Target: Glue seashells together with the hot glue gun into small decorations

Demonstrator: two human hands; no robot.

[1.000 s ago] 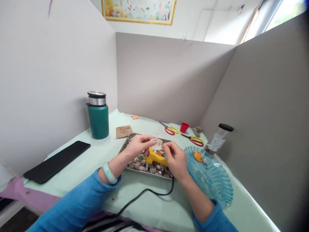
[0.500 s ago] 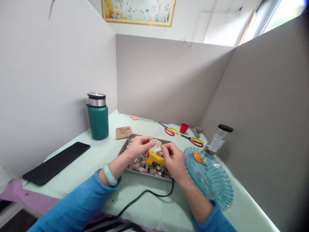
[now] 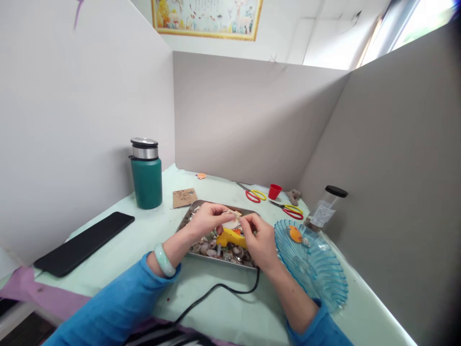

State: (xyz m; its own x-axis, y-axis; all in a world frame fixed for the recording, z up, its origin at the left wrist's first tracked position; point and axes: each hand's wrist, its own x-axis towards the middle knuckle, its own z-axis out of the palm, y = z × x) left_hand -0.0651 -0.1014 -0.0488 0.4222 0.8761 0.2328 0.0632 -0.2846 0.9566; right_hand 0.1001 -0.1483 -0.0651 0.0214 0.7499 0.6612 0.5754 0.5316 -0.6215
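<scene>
My left hand [image 3: 206, 220] and my right hand [image 3: 260, 239] meet above a metal tray [image 3: 187, 217] filled with several small seashells. Both pinch a pale flat shell [image 3: 231, 221] between their fingertips. A yellow glue gun [image 3: 230, 237] lies on the shells just under my hands, its black cord [image 3: 219, 288] running towards me. A pale green bangle [image 3: 163, 259] sits on my left wrist, and both arms wear blue sleeves.
A blue ribbed glass dish [image 3: 317, 269] with an orange shell [image 3: 295, 234] lies right of the tray. Behind are two scissors [image 3: 256, 193] [image 3: 292, 210], a red cup [image 3: 274, 191], a black-lidded jar [image 3: 326, 208], a green flask [image 3: 146, 174], a brown card [image 3: 185, 197] and a black slab [image 3: 82, 242]. Grey partitions surround the table.
The pale shell has been turned and lowered a little between my fingertips. Both hands stay above the tray, with only small finger movements.
</scene>
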